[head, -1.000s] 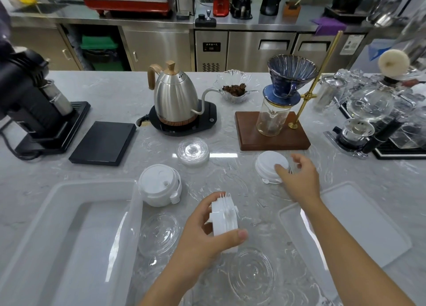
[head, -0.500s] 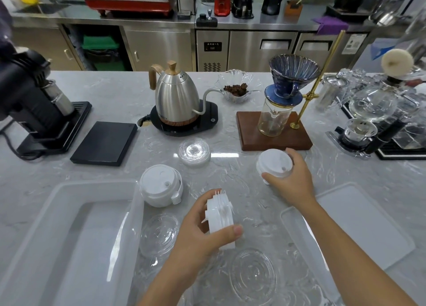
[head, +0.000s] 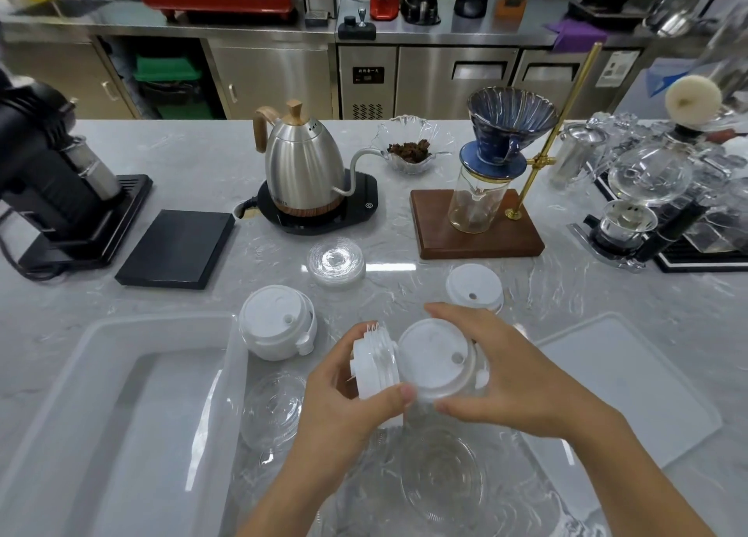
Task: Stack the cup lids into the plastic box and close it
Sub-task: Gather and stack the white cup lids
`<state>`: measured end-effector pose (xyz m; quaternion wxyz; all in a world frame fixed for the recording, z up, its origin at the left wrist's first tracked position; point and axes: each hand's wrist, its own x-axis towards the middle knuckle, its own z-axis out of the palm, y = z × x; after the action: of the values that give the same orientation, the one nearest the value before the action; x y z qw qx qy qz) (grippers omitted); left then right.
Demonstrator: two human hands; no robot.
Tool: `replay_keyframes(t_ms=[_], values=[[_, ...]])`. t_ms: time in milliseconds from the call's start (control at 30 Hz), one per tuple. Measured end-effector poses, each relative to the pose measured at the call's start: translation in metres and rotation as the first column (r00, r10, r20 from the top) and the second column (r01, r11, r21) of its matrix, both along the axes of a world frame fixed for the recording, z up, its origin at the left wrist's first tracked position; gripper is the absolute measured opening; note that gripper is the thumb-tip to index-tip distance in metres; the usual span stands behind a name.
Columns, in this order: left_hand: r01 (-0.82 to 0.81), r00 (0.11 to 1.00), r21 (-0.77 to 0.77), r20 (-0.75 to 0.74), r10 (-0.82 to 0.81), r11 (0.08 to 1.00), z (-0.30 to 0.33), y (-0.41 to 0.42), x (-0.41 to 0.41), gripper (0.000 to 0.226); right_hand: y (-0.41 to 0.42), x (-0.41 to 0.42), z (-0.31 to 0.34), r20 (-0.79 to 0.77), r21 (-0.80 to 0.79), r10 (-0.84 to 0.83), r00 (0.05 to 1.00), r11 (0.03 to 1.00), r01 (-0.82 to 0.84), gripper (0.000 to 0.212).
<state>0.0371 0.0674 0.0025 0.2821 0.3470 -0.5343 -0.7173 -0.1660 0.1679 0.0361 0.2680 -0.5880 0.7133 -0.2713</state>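
Observation:
My left hand (head: 344,407) grips a short stack of white cup lids (head: 374,362) held on edge. My right hand (head: 498,378) holds another white lid (head: 433,360) by its rim, right beside that stack and touching it. One white lid (head: 473,287) lies on the counter beyond my hands. A taller pile of white lids (head: 277,322) stands to the left. Clear lids lie at the back middle (head: 335,262), beside the box (head: 275,411) and in front of me (head: 441,476). The open translucent plastic box (head: 48,427) sits at the lower left. Its flat box lid (head: 631,386) lies on the right.
Behind the lids stand a steel gooseneck kettle (head: 301,172) on a black base, a black scale (head: 176,247), a black grinder (head: 48,176), a wooden pour-over stand (head: 477,229) with a blue dripper, a glass dish (head: 409,148), and glass siphon gear (head: 647,196) at the right.
My right hand picked a white lid off the counter and carried it back toward me, up against the stack in my left hand. One white lid stays where it lay.

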Motion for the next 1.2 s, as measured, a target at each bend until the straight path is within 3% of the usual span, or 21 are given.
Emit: replay_keyframes(t_ms=[200, 467, 567, 1200], values=[[0.059, 0.998, -0.036, 0.003, -0.058, 0.998, -0.001, 0.002, 0.001, 0.074, -0.001, 0.017, 0.007, 0.062, -0.023, 0.026, 0.998, 0.999, -0.024, 0.104], [0.058, 0.998, -0.033, 0.01, -0.057, 0.998, -0.001, 0.002, 0.001, 0.071, -0.003, 0.031, -0.005, 0.401, -0.139, -0.071, 0.913, 0.981, 0.137, 0.097], [0.077, 0.997, -0.036, -0.001, -0.077, 0.996, 0.0, 0.002, 0.002, 0.066, -0.002, 0.031, -0.005, 0.402, -0.104, -0.079, 0.912, 0.986, 0.131, 0.086], [0.15, 0.989, -0.005, 0.0, -0.15, 0.989, 0.0, 0.004, 0.004, 0.067, -0.006, 0.037, -0.003, 0.418, 0.005, 0.017, 0.908, 1.0, -0.021, 0.099]])
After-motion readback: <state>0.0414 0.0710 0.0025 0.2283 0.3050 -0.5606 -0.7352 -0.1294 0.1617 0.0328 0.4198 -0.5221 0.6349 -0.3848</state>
